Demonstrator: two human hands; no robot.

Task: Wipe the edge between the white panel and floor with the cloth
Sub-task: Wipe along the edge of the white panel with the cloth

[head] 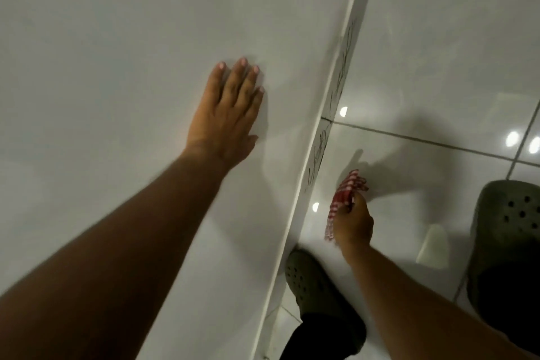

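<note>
Cloth [346, 199]: red-and-white checked, bunched, gripped in the closed right hand [353, 226]. It lies over glossy floor, just right of the panel's lower edge. Whether it touches the floor cannot be told. Long axis runs roughly parallel to the edge, from a loose end near the wrist up and away to a crumpled tip past the fingers. The tip points along the edge, away from the person.

Edge [321, 137]: a narrow white strip running diagonally from the top of the view, right of centre, down to the bottom near the middle. Dark scribbled marks show along its floor side, above and beside the cloth.

White panel [117, 38]: smooth, pale grey-white, fills the left half of the view. The left hand [228, 117] lies open and flat against it, fingers together, pointing up the panel, well apart from the cloth and on the other side of the edge.

Floor [438, 52]: large glossy white tiles with dark grout lines meeting at right. Small bright light reflections and soft shadows of arm and cloth show on it.

Footwear: two dark olive perforated clogs. One [318, 289] sits just beside the edge below the right hand, the other [508, 228] at the right margin. Dark trouser legs show above both.
</note>
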